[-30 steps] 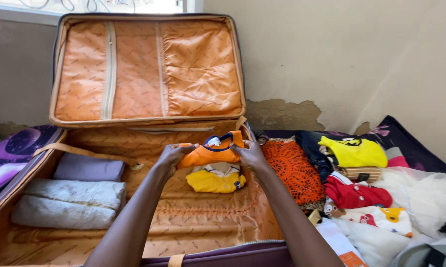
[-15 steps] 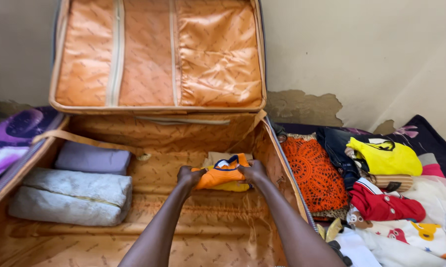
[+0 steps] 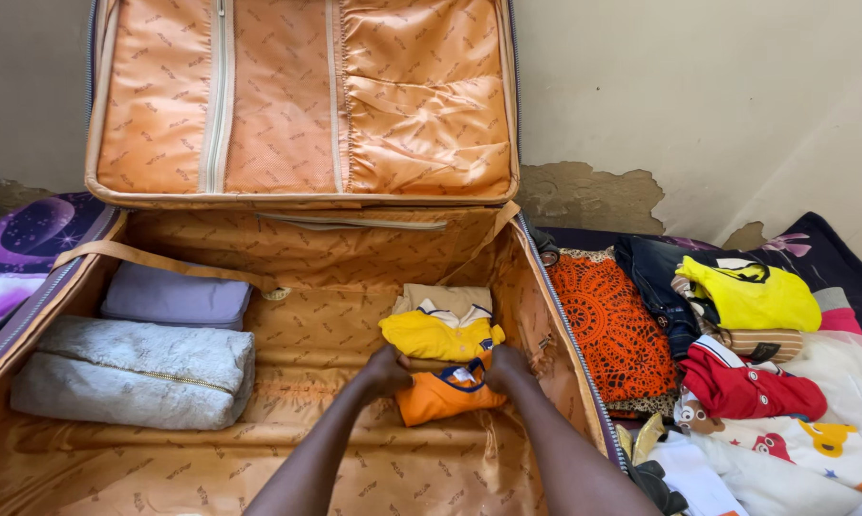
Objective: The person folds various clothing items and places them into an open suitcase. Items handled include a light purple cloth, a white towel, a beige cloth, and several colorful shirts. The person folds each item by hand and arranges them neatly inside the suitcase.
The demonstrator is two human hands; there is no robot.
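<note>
I have both hands on the folded orange cotton shirt (image 3: 447,394): left grip (image 3: 388,371) clamped at its nine o'clock edge, right grip (image 3: 503,367) at two o'clock. The shirt lies on the floor of the orange-lined open suitcase (image 3: 259,449), touching the folded yellow collared shirt (image 3: 438,334) at twelve o'clock.

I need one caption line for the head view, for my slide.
Both hands press a folded orange shirt into an open suitcase, beside a folded yellow shirt.

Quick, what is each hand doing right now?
Left hand: closed on the left edge of the folded orange shirt on the suitcase floor.
Right hand: closed on the shirt's right edge.
</note>
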